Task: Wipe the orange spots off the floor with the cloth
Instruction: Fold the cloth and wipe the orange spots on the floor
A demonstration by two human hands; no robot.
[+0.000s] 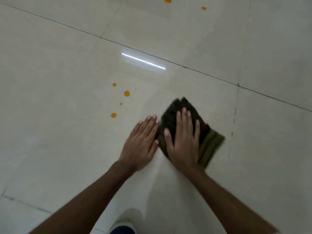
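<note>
1. The right hand (183, 141) lies flat, fingers spread, on the folded dark cloth (209, 142) — pressing it to the floor (50, 132) for wiping.
2. The left hand (141, 142), also flat and holding nothing, braces beside the cloth.
3. Four orange spots (127, 93) lie left of the cloth and beyond it — unwiped; two more spots (167, 0) lie farther off.

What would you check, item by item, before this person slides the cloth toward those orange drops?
1. Right hand flat on the cloth: ok.
2. Cloth folded and lying on the floor: ok.
3. Left hand out of the path: not ok, it lies flat between the cloth and the nearest spots.
4. Four orange spots to the left untouched: ok, targets clear.
5. Two far spots noted: ok.
6. Cloth damp enough: cannot tell.
</note>
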